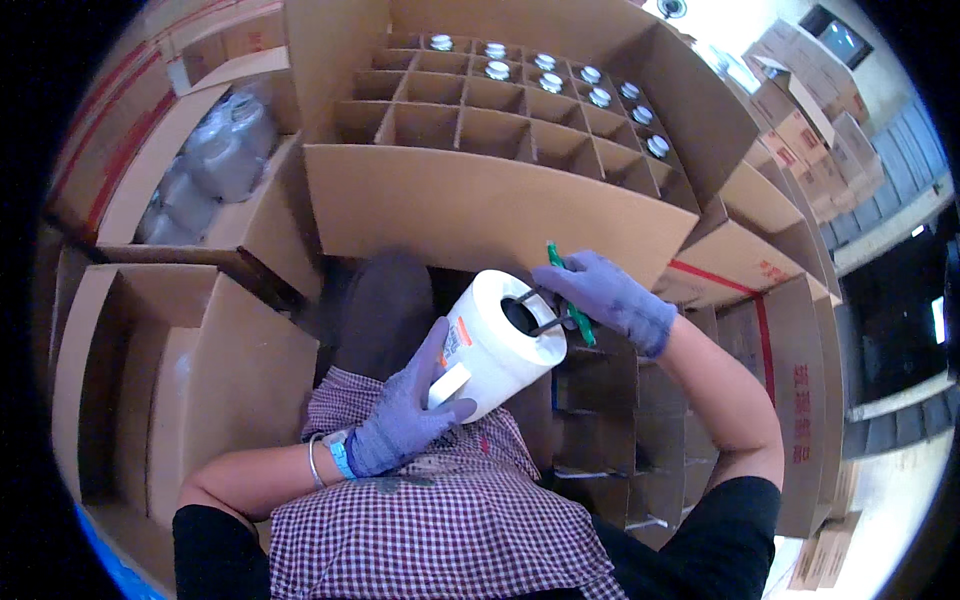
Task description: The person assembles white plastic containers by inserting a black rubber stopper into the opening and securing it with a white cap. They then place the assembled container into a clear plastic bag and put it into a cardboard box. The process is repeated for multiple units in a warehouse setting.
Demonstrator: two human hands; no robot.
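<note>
A white cylindrical jug (500,375) with a side handle and an orange-marked label lies tilted above my lap. My left hand (405,415), in a grey-purple glove, is closed around its lower side by the handle. The jug's round dark opening (519,316) faces up and to the right. My gloved right hand (612,298) grips a green-handled tool (584,328) with two dark prongs. Those prongs reach into the opening at its rim; their tips are hidden inside. Part of the green grip is covered by my fingers.
Ahead stands a large divided carton (510,200) holding several silver-topped items (498,70). Wrapped greyish jugs (225,150) sit in a carton at the left. An open carton (240,400) stands near left, another divided carton (595,435) near right. Boxes (800,140) are stacked far right.
</note>
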